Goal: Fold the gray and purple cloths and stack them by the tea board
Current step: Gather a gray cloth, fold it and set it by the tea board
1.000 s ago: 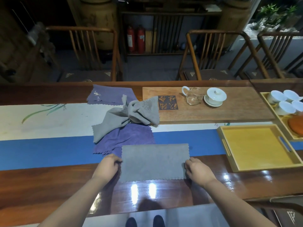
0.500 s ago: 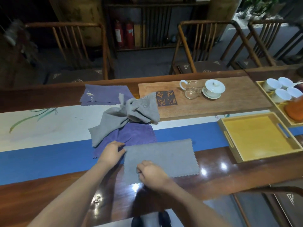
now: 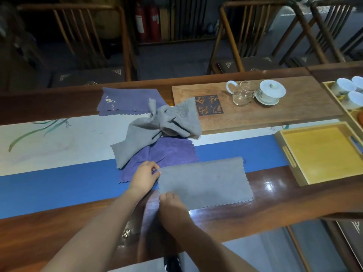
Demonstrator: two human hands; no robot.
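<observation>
Pinching the two left corners of the gray cloth (image 3: 204,183), the left hand (image 3: 144,177) and right hand (image 3: 172,207) look ready to fold it. It lies flat, near the tea board (image 3: 294,107) on the person's side; a purple cloth (image 3: 169,154) and a crumpled gray one (image 3: 157,126) wait between.

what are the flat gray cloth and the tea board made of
Flat gray cloth: looks like soft matte microfibre, given its fuzzy surface and zigzag-cut edges. Tea board: brown wood with visible grain and a dull finish.
</observation>
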